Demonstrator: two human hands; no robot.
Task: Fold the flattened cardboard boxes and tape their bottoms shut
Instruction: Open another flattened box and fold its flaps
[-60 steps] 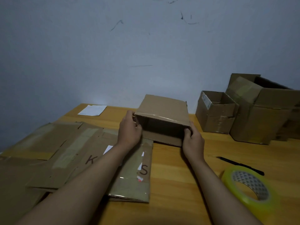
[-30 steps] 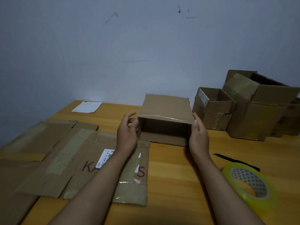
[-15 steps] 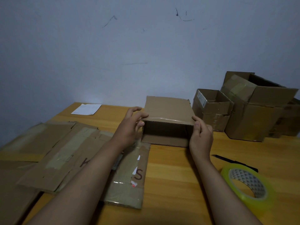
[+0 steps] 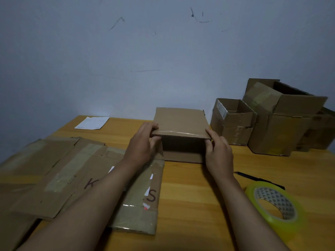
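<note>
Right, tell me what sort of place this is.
Probably a makeshift packing spot in a plain room: a wooden table against a scuffed wall, with flattened cardboard, folded boxes and a tape roll.

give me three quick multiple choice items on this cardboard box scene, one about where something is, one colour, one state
1. Where does the tape roll lie on the table?
A. near right, beside the right forearm
B. far left by the wall
C. on top of the flattened cardboard

2. What colour is the tape roll?
A. red
B. yellow-green
C. black

3. How is the box that both hands hold?
A. lying flat and collapsed
B. taped shut on all sides
C. opened into a tube, its near end open

Answers:
1 A, it sits at the near right next to the black pen.
2 B, its rim shows yellow-green.
3 C, the dark inside shows between the left hand and the right hand, which grip its near corners.
</note>
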